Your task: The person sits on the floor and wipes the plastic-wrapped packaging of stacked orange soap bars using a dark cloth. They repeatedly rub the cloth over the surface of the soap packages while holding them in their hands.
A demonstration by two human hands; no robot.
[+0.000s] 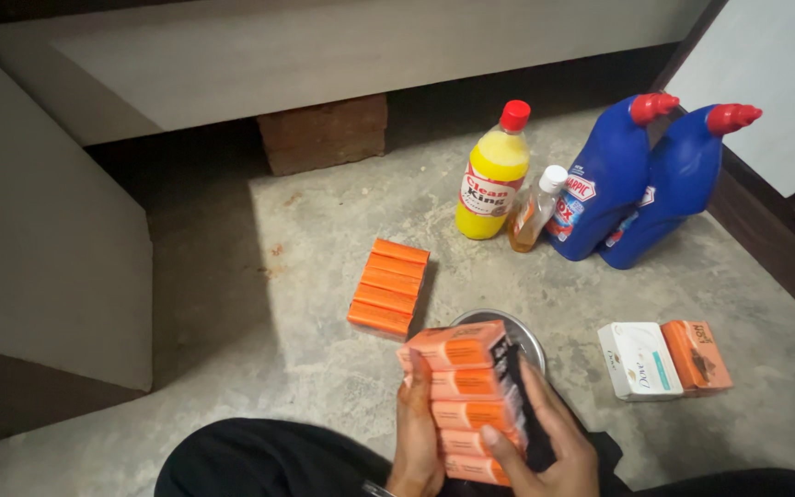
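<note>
Both hands grip one stack of several orange soap boxes [464, 398] low in the middle of the view. My left hand [414, 434] clasps the stack's left side. My right hand [545, 440] wraps its right side, where dark wrapping shows. A second pack of orange soap bars [388, 287] lies flat on the concrete floor, up and left of the hands. Behind the held stack a round metal dish [523, 333] peeks out, mostly hidden.
A yellow bottle with a red cap [493, 175], a small amber bottle [535, 210] and two blue angled-neck bottles [641, 184] stand at the back. A white soap box [638, 361] and an orange-brown one [697, 354] lie right. A brick [322, 133] props a slab. My dark-clothed leg [259, 460] lies below.
</note>
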